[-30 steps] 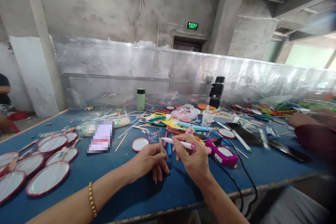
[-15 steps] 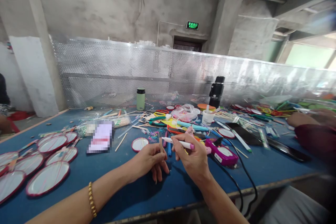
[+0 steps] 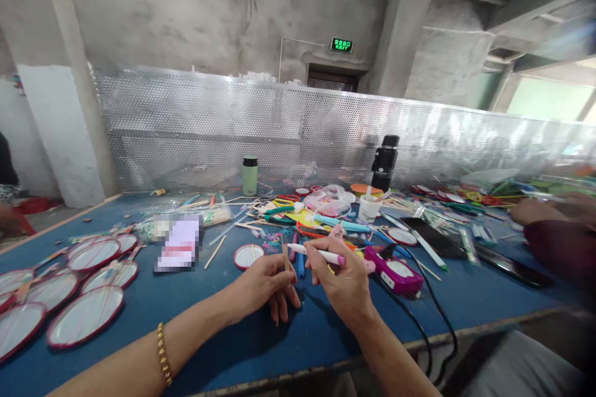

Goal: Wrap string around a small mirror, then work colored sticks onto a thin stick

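My left hand pinches a thin flat wooden stick that stands up between thumb and fingers. In my right hand is a white marker pen with a pink end, its tip pointing left, close to the top part of the stick. Whether the tip touches the wood I cannot tell. Just beyond my hands lie a blue marker and a small round white disc with a red rim.
Several red-rimmed discs with sticks lie at the left. A purple box with black cables sits right of my hands. Behind are a green bottle, a black flask and a white cup. A co-worker's sleeve is far right.
Almost nothing differs. Both hands keep their places with the stick and the marker pen held close together.
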A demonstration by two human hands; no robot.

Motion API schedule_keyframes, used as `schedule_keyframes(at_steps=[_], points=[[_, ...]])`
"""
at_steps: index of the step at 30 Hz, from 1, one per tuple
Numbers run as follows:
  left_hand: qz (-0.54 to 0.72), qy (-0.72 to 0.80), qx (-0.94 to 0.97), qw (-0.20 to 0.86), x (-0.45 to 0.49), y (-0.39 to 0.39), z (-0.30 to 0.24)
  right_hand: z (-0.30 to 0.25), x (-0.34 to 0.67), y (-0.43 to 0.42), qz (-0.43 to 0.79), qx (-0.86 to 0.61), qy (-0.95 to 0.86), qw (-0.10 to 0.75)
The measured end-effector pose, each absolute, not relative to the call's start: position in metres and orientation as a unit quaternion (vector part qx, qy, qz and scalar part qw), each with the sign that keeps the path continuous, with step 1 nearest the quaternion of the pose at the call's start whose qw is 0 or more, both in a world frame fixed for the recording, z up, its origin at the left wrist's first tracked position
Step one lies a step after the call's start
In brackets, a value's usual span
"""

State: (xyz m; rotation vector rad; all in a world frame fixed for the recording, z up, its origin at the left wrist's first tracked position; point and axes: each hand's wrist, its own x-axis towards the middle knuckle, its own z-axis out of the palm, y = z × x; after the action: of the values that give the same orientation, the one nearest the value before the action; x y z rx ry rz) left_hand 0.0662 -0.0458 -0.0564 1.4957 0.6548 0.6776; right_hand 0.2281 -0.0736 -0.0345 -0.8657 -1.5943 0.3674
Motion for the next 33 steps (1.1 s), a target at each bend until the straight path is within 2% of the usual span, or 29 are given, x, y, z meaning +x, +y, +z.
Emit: schedule_keyframes(at_steps=[33], points=[[0.295,0.286,0.649,0.639,0.0661,-0.0437,-0.0582,-0.0370,0.2281,-0.0725,0.148,-0.361,-0.689,0.611]])
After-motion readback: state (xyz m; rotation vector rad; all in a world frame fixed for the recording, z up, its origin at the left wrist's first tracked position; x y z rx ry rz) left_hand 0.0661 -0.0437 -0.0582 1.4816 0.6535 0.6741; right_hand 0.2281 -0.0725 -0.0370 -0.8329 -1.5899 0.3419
